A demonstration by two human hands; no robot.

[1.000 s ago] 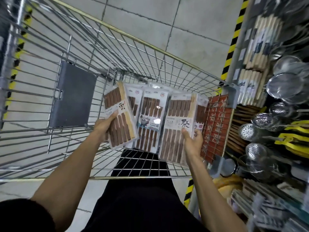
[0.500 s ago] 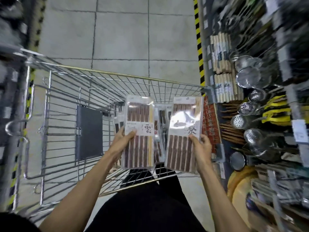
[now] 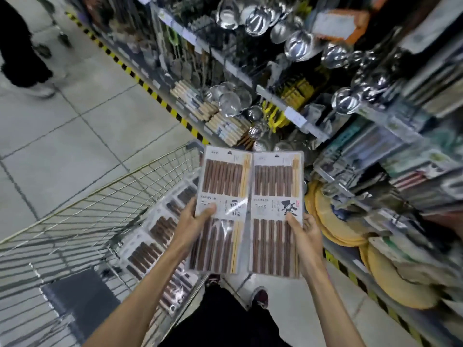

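fingers [image 3: 206, 211] of left hand [image 3: 193, 222] and right hand [image 3: 307, 236] pinch chopstick packs [image 3: 223, 186] held side-by-side.

- Wire shopping cart [image 3: 100, 214] on grey floor tiles, lower left.
- Steel ladles [image 3: 298, 46] and mesh strainers [image 3: 231, 101] hanging on shelving, right.
- Pale chopstick bundles [image 3: 225, 126] beside black-and-yellow floor tape [image 3: 150, 90].
- Round yellow mats [image 3: 333, 229] stacked low.
- Passer-by in black [image 3: 17, 46], upper left.

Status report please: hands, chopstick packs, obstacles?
Left hand grips left chopstick pack. Right hand grips right chopstick pack. Packs side by side, beside cart. No obstacle seen.
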